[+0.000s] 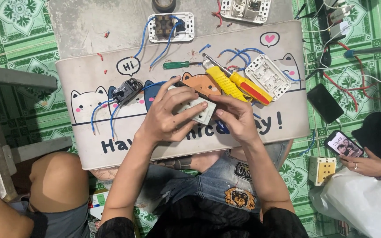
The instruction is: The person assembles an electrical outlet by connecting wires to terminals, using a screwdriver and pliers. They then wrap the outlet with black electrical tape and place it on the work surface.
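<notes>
1. Head view: we see our left hand (166,115) curled around a white switch plate (198,108), fingers over its top face and thumb under the near edge.
2. Our right hand (238,118) closes on the same plate from the other side, thumb tip pressed at its right corner; the plate is held just above the mat, in the middle of it.
3. Just beyond the right hand lie a yellow screwdriver (224,82) and a red-and-yellow tool (251,87), side by side and touching.
4. Beside the left hand sits a dark switch module (127,90) with blue wires (100,115) trailing toward us.
5. Farther out on the cartoon cat mat (89,145) are a green-handled screwdriver (176,65) and a second white plate (267,76).
6. At the far right, another person's hand (367,165) holds a phone (343,144), well apart from ours.
</notes>
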